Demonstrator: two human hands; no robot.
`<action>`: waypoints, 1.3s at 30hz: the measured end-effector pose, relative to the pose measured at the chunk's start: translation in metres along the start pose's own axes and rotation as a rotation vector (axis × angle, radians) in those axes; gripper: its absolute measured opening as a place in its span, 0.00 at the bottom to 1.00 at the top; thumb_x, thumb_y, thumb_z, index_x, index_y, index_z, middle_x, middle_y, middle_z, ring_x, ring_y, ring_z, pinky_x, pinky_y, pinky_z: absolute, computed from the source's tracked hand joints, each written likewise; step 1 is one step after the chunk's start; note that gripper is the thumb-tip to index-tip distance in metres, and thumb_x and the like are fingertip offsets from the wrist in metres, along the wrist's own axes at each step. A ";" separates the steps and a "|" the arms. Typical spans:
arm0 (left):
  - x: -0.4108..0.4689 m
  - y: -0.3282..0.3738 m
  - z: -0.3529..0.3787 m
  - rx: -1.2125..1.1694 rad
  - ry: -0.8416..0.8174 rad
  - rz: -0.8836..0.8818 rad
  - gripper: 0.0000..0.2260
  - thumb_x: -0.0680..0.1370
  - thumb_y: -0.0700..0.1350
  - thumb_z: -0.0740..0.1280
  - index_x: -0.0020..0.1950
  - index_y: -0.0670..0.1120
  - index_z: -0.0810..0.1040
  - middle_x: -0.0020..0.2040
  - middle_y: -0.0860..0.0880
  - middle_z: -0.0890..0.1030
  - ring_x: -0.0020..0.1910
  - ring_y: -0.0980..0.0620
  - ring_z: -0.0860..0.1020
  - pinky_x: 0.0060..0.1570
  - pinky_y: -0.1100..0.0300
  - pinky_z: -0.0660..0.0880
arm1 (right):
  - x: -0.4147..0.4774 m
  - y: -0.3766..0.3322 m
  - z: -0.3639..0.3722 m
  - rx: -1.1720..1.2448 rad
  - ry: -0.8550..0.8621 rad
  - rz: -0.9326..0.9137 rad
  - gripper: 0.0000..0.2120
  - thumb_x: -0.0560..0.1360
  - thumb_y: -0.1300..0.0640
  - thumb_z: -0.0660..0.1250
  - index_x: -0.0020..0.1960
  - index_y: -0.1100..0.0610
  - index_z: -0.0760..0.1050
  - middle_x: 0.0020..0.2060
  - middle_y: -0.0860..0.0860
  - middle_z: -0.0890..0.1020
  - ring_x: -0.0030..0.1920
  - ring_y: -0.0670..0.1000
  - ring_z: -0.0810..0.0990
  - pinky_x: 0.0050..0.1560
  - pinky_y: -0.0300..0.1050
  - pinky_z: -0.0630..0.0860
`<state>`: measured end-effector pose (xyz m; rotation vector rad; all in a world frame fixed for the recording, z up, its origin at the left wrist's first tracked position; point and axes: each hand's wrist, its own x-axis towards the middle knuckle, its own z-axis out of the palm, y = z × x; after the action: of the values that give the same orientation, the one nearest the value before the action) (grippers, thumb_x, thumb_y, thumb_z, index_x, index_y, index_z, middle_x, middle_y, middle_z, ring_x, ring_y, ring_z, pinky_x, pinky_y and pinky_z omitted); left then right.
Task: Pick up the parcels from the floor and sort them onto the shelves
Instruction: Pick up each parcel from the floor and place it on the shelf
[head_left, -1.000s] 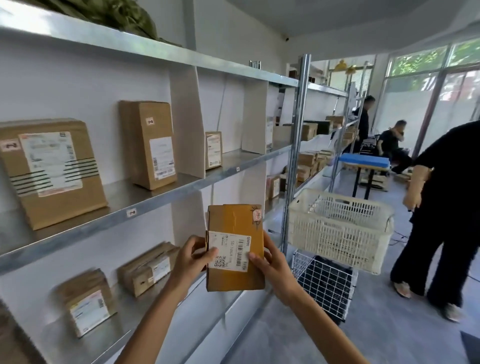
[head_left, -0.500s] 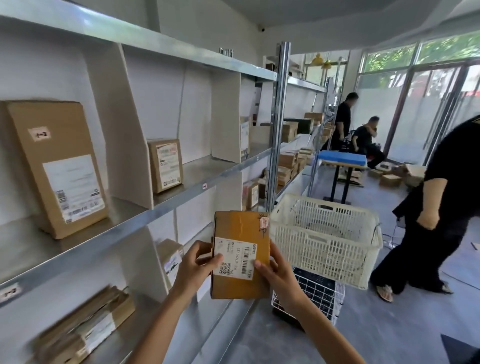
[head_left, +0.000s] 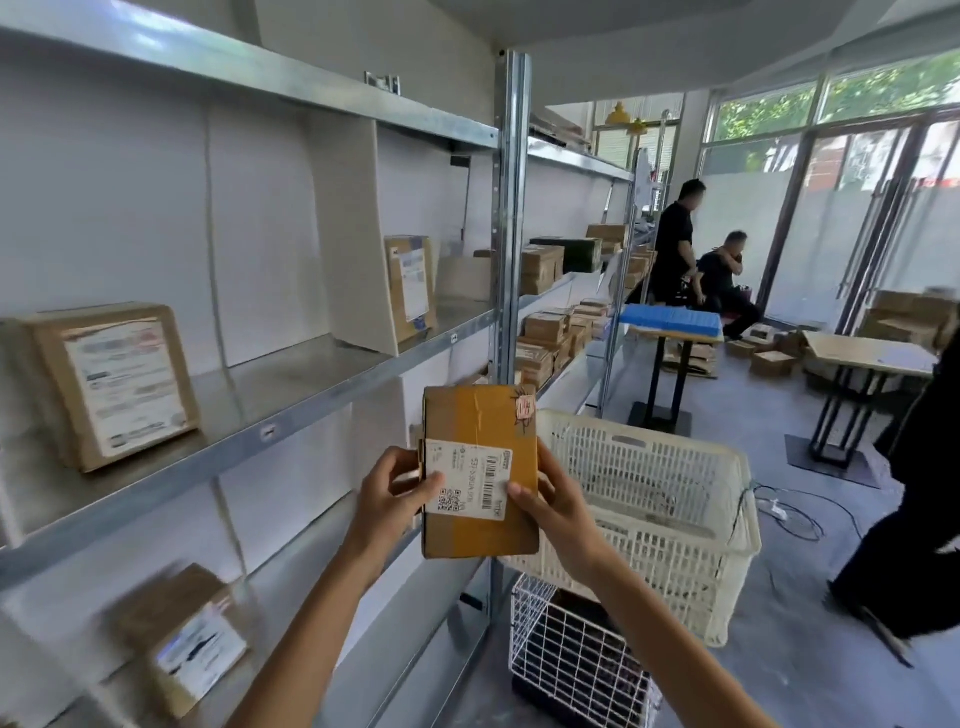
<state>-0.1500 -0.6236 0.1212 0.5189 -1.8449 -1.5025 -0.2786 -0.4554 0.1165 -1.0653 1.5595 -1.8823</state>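
1. The person is holding a small cardboard parcel (head_left: 480, 470) upright in front of the chest, the left hand (head_left: 387, 496) and right hand (head_left: 553, 506) clamped on its two sides, thumbs pressing on its white shipping label (head_left: 467, 480).
2. Compared with a second ago, the person is walking further along the metal shelving (head_left: 322, 379); the tall boxes are slipping out of sight behind.
3. An open stretch of shelf is coming up alongside, so placement is probably getting near.
4. The cream plastic basket (head_left: 649, 499) is waiting just beyond the parcel.

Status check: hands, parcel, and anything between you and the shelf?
Left hand and right hand both in grip on parcel, upright, label facing camera. Not shelved yet. Middle shelf bare beside it; nothing in the way.
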 end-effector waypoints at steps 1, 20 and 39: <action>0.015 0.000 0.014 0.001 0.005 0.003 0.08 0.73 0.43 0.71 0.46 0.50 0.73 0.50 0.51 0.83 0.50 0.50 0.82 0.42 0.58 0.81 | 0.014 0.000 -0.016 0.002 0.000 -0.005 0.27 0.77 0.63 0.64 0.73 0.50 0.61 0.63 0.56 0.76 0.63 0.55 0.76 0.59 0.58 0.77; 0.284 -0.018 0.146 0.141 0.180 0.157 0.14 0.71 0.50 0.74 0.52 0.49 0.75 0.52 0.55 0.81 0.54 0.57 0.79 0.47 0.67 0.78 | 0.293 0.031 -0.182 -0.099 -0.043 -0.090 0.23 0.74 0.56 0.67 0.68 0.50 0.67 0.58 0.51 0.80 0.60 0.53 0.79 0.55 0.53 0.79; 0.465 -0.042 0.151 0.534 0.557 0.319 0.24 0.79 0.40 0.62 0.74 0.50 0.60 0.71 0.49 0.68 0.69 0.53 0.69 0.58 0.62 0.76 | 0.574 0.047 -0.145 -0.291 -0.128 -0.257 0.18 0.76 0.67 0.62 0.64 0.56 0.65 0.55 0.49 0.77 0.57 0.46 0.76 0.59 0.50 0.76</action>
<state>-0.5808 -0.8491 0.1877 0.7561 -1.7475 -0.5628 -0.7373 -0.8194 0.2163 -1.5470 1.7254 -1.7360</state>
